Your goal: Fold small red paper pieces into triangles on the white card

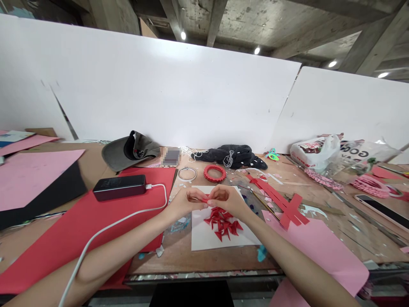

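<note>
My left hand point(191, 200) and my right hand point(225, 198) meet above a white sheet point(200, 234), fingertips pinched together. Between them is a small red paper piece point(208, 196), mostly covered by the fingers. Just below lies a pile of folded red paper pieces point(223, 224) with pointed ends, spread over the white sheet. Beyond my hands sits a red ring point(214, 173) with a ridged surface. To its left rests a thin pale ring point(187, 174).
A black power bank point(119, 187) with a white cable lies on red sheets point(73, 226) at left. A grey cap point(131, 151) and dark cloth point(234, 157) lie along the white partition. Red paper strips point(277, 198), pink paper point(319, 247) and a phone point(383, 211) occupy the right.
</note>
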Available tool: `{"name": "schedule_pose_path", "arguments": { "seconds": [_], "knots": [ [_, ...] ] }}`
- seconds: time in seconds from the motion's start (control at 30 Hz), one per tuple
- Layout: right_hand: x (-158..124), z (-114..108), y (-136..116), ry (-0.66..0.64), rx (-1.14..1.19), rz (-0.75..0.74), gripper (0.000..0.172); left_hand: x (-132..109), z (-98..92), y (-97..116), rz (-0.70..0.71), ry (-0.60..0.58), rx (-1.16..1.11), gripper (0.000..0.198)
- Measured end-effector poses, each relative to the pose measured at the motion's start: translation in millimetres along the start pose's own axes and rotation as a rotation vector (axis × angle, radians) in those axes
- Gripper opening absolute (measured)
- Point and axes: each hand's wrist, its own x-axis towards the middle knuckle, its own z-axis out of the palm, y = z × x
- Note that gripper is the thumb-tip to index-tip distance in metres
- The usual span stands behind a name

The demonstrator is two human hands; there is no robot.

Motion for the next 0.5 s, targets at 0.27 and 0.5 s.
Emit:
{"name": "schedule_pose_path", "arguments": {
  "seconds": [0.27, 0.5],
  "knots": [
    [-0.2, -0.9, 0.6, -0.005, 0.01, 0.038, 0.026, -5.6, 0.3, 11.4, -0.222, 0.032, -0.109, 0.039],
    [-6.6, 7.3, -8.4, 0.075, -0.321, -0.052, 0.019, -2.8, 0.8, 7.6, -0.18, 0.085, -0.092, 0.036]
  ]
}}
